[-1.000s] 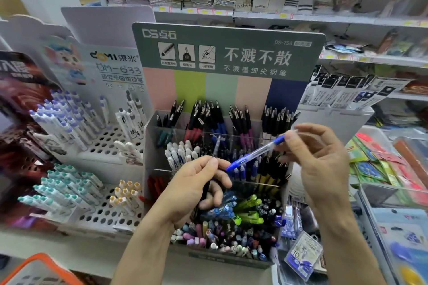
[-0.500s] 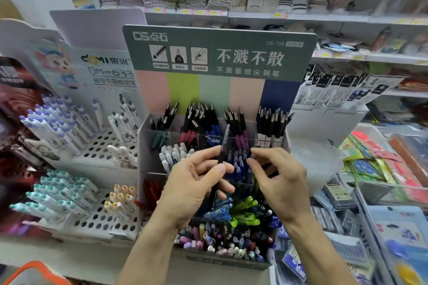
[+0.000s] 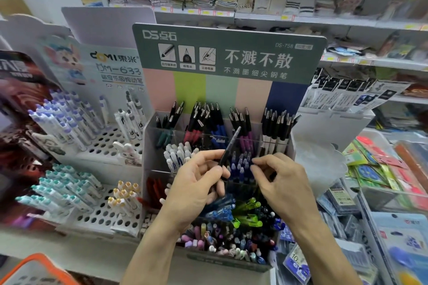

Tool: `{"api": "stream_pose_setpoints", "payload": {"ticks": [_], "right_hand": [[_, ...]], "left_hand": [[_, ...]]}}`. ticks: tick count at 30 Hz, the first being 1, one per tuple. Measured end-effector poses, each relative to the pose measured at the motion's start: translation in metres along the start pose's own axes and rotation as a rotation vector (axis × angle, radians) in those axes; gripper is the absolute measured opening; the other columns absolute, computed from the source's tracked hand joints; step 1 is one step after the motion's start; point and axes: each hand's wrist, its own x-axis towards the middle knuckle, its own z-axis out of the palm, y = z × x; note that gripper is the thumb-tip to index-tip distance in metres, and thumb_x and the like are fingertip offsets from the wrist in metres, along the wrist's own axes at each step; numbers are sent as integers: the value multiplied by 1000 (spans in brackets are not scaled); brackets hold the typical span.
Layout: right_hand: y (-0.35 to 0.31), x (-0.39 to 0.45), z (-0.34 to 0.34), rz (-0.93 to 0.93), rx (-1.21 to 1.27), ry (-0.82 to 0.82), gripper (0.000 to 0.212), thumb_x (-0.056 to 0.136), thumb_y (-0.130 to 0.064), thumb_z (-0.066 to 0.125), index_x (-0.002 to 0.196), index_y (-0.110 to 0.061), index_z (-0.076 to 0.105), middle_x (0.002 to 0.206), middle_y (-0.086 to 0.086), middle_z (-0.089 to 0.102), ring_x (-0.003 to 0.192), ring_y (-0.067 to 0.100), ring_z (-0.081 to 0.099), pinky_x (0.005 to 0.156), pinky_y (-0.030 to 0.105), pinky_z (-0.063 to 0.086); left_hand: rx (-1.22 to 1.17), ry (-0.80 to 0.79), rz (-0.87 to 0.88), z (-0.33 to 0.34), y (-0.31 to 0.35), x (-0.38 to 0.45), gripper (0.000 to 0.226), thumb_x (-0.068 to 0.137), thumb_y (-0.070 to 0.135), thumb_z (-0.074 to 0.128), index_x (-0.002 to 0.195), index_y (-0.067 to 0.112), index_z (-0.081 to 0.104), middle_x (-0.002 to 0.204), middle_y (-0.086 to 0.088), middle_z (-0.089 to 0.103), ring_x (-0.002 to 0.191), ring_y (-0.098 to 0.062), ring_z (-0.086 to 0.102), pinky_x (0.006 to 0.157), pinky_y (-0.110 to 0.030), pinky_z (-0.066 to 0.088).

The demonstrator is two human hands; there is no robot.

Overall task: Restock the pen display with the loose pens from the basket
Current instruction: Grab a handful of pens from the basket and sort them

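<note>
Since the earlier frames, the blue-capped pen once carried in the right hand has gone from it, and that hand has come down to the middle tier of the display; the left hand keeps its pen much as before.

Left to right: the orange basket shows only as a rim at the lower left corner, well apart from both hands. The pen display stands at centre, its clear compartments stepped in tiers below a green header card.

The left hand pinches a dark pen between thumb and fingers. The pen's long axis rises up and to the right from the grip, its free end tilted toward the back row of black-capped pens; its lower end is hidden behind the fingers.

Just right of it lies the cluster of blue pens in the middle tier, between the two hands. The right hand has its fingers curled with the tips at that cluster; whether they pinch a pen or merely touch the caps cannot be told.

Judgement: the coming move turns on the dark pen's tilt. The left hand is the nearer, and the pen would need swinging upright before dropping into a compartment behind the blue cluster.
</note>
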Motion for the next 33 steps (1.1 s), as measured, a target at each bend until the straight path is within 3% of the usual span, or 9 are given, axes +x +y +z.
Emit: {"api": "stream_pose_setpoints", "payload": {"ticks": [3,7,11,16,20,22,24,27,33], "right_hand": [[-5,-5,-3,2,140,52,11,96,-21,70,106,-23,73,86,-13,66,79,8,63,68,18,50],[-18,-12,-6,150,586,-4,21,100,-46,58,112,-30,65,87,0,71,77,20,71,66,31,58],[-26,-11,-13,227,739,-7,16,96,-28,62,102,-16,71,79,13,72,71,22,70,64,28,57],[-29,-5,-17,355,933,14,12,95,-7,64,103,-7,74,82,11,76,72,22,73,64,25,60],[-30,2,-21,250,810,268,18,95,-6,68,111,-12,68,89,10,76,78,26,76,70,32,63],[-32,5,-22,114,671,403,22,93,-9,72,113,-14,64,90,6,75,82,25,76,75,38,63],[-34,8,-21,-47,541,450,26,92,-9,75,113,-13,61,94,2,75,84,19,75,76,34,62],[-36,14,-11,-202,387,368,27,89,-6,77,112,-12,64,95,-9,72,85,4,73,76,19,59],[-33,22,15,-218,182,83,12,89,-14,80,100,-15,74,80,-11,72,73,2,69,62,15,54]], "left_hand": [[87,-43,3,-4,0,-4,31,99,-5,51,120,15,63,94,-6,73,64,-19,59,49,-26,37],[218,-149,-8,-7,0,-11,24,95,0,62,115,13,65,101,-7,76,71,-25,69,54,-24,47],[222,-170,-45,-7,-3,-13,21,94,1,65,112,11,66,98,-10,76,65,-24,67,49,-23,46],[221,-67,-103,-13,-8,-11,15,91,10,70,107,10,68,85,-13,74,57,-24,63,43,-22,43],[285,93,-103,-19,-8,-10,12,96,21,65,107,16,67,86,-6,75,61,-25,66,51,-29,52],[353,206,-87,-22,-7,-11,10,97,24,63,106,19,66,82,-4,74,58,-21,65,55,-29,54],[383,283,-72,-23,-6,-11,13,98,23,62,110,20,64,81,-5,73,59,-18,67,55,-26,54],[384,307,-75,-19,-7,-9,29,99,21,60,128,20,56,97,1,70,72,-12,72,61,-23,57],[476,271,-53,-14,-13,-7,44,99,22,59,142,22,50,110,15,64,85,-5,72,84,-36,61]]}}
